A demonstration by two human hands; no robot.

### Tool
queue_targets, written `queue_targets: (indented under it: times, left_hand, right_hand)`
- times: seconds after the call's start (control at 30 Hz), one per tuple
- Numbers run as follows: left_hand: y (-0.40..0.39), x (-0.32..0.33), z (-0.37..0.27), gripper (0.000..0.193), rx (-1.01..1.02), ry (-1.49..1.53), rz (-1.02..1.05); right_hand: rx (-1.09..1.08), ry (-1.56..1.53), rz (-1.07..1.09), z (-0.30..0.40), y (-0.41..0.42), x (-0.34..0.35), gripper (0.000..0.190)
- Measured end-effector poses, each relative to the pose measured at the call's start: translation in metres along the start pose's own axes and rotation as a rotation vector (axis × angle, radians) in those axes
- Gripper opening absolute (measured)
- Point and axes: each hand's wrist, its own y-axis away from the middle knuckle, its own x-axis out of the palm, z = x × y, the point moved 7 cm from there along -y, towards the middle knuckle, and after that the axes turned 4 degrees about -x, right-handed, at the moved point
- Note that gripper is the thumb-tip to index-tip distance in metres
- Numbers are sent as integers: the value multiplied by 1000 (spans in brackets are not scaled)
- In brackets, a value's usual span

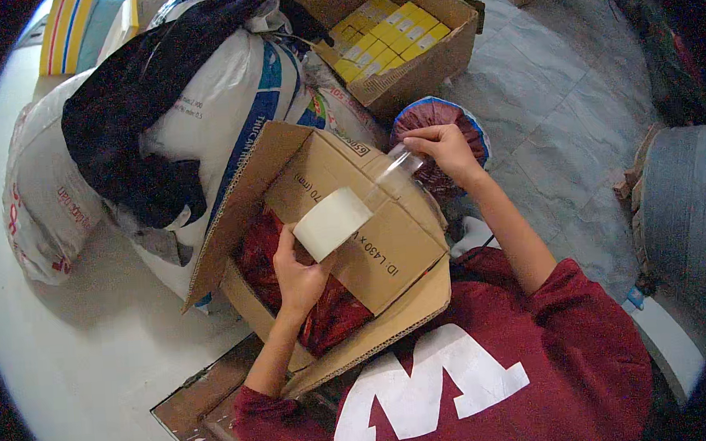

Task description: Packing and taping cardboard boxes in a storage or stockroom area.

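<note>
My left hand (302, 278) grips a wide roll of clear packing tape (332, 223) above an open cardboard box (302, 175). A strip of tape (401, 166) runs from the roll to the pinched fingertips of my right hand (446, 151), out past the box's far right side. One printed flap (384, 237) lies inward across part of the opening, while the other flaps stand out. Dark red material in clear plastic (340, 315) shows inside the box; what it is I cannot tell. Whether the strip touches the cardboard is unclear.
Stuffed white sacks (213, 108) with a black garment (122, 107) over them stand at the left. Beyond is a carton (423, 83) of small yellow boxes (390, 36). A round maroon stool or cushion (443, 112) sits behind my right hand. A grey cylindrical object (676, 201) is at the right.
</note>
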Motion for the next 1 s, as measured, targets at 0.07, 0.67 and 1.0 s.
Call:
queue_targets:
  times: [0.07, 0.67, 1.0]
  left_hand:
    - [-1, 1, 0, 38, -4, -3, 1]
    - [-7, 7, 6, 41, 25, -118, -33]
    - [-7, 14, 4, 47, -17, -210, 143]
  right_hand:
    - [-31, 15, 14, 1, -1, 0, 24]
    - [-137, 114, -30, -21, -3, 8, 27]
    - [-198, 366, -77, -101, 1, 20, 35]
